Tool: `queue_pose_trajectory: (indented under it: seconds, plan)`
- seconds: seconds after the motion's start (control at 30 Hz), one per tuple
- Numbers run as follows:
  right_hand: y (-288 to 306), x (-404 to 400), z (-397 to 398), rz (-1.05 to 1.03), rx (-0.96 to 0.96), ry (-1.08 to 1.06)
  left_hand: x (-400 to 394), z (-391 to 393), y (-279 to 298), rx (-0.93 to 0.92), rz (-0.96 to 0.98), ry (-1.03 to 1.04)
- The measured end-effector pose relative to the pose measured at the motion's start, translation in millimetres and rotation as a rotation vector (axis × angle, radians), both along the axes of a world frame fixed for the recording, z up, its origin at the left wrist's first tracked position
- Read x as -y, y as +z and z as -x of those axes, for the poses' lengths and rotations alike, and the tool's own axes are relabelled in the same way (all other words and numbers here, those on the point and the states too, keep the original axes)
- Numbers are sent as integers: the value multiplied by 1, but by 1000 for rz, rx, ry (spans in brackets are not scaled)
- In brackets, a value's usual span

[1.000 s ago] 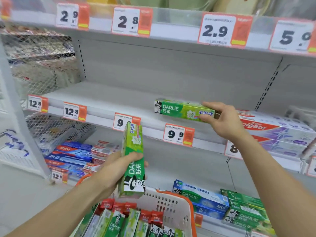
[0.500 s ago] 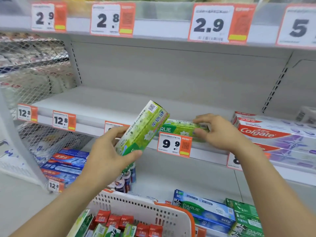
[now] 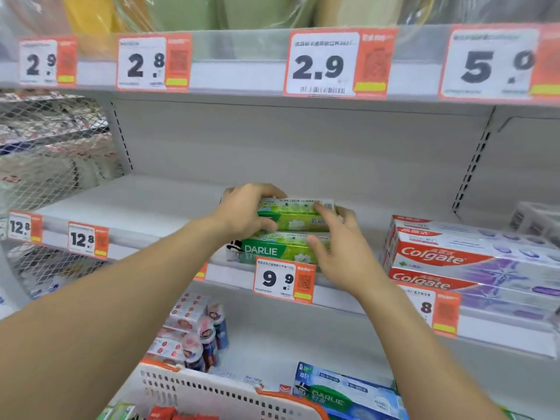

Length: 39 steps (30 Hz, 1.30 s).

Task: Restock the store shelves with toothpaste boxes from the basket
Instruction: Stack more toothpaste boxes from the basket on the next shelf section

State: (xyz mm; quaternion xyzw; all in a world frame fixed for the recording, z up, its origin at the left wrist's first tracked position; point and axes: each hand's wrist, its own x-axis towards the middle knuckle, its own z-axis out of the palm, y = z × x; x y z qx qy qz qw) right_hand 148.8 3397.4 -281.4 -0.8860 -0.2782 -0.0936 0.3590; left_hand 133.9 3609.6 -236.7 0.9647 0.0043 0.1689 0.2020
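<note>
A green Darlie box [image 3: 295, 218] is lying flat on top of a second green Darlie box [image 3: 266, 251], both lengthwise along the front edge of the middle shelf [image 3: 145, 201], just above the 9.9 price tag [image 3: 283, 278]. The left hand [image 3: 242, 212] is gripping the top box at its left end, fingers curled over the back edge and thumb under the front. The right hand [image 3: 339, 247] is touching both boxes at their right ends with straightened, relaxed fingers, seemingly squaring the stack. Judging by this, the restocking is only beginning: two boxes are sitting on the shelf, most of which is lying bare to the left and behind. The basket [image 3: 212, 392] is showing at the bottom, with red and green boxes [image 3: 169, 413] visible inside, so more seems left to place. Stacked Colgate boxes [image 3: 454, 256] are sitting to the right, apart from the green stack.
</note>
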Motion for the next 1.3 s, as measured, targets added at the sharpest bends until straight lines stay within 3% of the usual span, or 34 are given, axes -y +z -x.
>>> queue_pose_trajectory:
  seconds: [0.2, 0.4, 0.5, 0.63, 0.93, 1.13, 1.3]
  plan:
    - [-5, -3, -8, 88, -82, -56, -12, -26, -7, -226, 105, -112]
    - [-5, -1, -10, 154, -114, -53, -18, -19, -9, -383, 89, -158]
    - [-4, 1, -11, 194, -115, -47, -23, -3, -19, -297, 60, -26]
    - [-2, 1, -12, 235, -108, -41, -22, 33, -35, -183, 175, 169]
    - [-16, -20, 19, 597, 143, -118, -25, 42, -48, -188, 124, 74]
    - [-8, -5, 18, 514, 163, -97, -34, 44, -43, -173, 138, -35]
    - [0, 13, 15, 467, 134, -75, -27, 40, -41, -66, 101, 69]
